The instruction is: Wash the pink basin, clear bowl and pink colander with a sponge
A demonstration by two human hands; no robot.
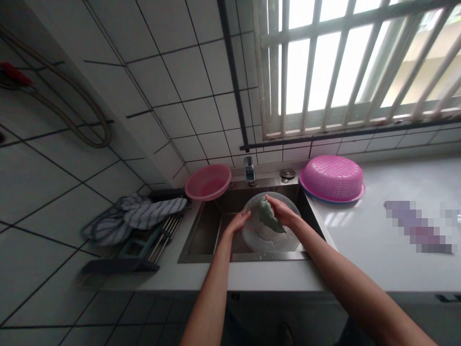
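Observation:
A clear round dish point(252, 238) with a finely textured middle is held over the steel sink point(201, 240). My left hand point(239, 222) grips its left rim, with the thumb on the near face and the other fingers partly hidden behind it. In my right hand point(282, 211) is a bunched green cloth point(268, 216), which lies against the dish. One corner of the cloth hangs down toward the lower right. Part of the dish is hidden behind the cloth and my right hand.
Behind the sink stands a faucet point(248, 168), with a metal drain strainer point(287, 174) to its right. A pink basin point(208, 183) sits at the back left corner. An upturned pink basket point(332, 177) is on the right counter. Striped cloth point(144, 211) covers a rack point(144, 250) at left.

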